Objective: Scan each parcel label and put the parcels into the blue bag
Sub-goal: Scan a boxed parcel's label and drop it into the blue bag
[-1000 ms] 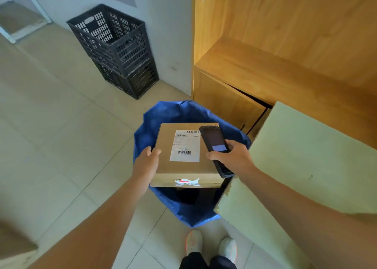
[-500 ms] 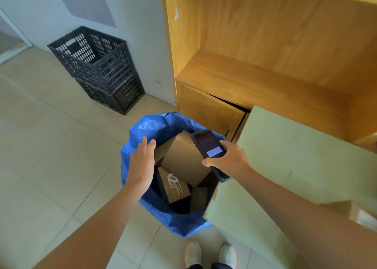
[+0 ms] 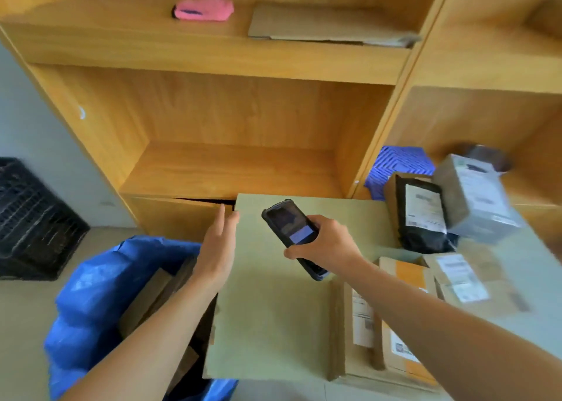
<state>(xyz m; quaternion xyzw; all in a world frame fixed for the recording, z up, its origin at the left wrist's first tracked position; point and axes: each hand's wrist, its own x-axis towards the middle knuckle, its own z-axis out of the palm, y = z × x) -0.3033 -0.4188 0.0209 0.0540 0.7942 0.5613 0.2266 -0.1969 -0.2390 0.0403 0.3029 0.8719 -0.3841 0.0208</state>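
The right hand (image 3: 327,242) grips a dark scanner (image 3: 293,236) — fingers curled round its lower body, screen facing up and lit with a pale blue band. It hangs above the bare near-left part of the bench (image 3: 267,318), a pale green top. The left hand (image 3: 217,248) holds nothing: its fingers are straight and together, pointing away, with the fingertips at the bench's far left corner; whether they touch the edge I cannot tell.

The blue bag (image 3: 91,303) stands open on the floor just left of the bench, below the left forearm. Brown boxes (image 3: 152,297) lie inside it, partly hidden by that arm.

Parcels wait on the right side of the bench. Near the front edge lies a flat carton (image 3: 359,333) with white labels, a box with orange panels (image 3: 407,282) beside it. Farther right sits a blurred brown box (image 3: 468,279) with a white label. Behind these stands a black pouch (image 3: 422,215) with a label, leaning against a brown box, and a grey wrapped parcel (image 3: 477,196) tilted at its right.

Behind the bench rise wooden shelves (image 3: 231,169). A pink cloth (image 3: 203,9) and flat cardboard (image 3: 328,24) lie on an upper shelf — a blue patterned box (image 3: 398,164) stands in the right compartment. A black crate (image 3: 30,218) sits on the floor at left.
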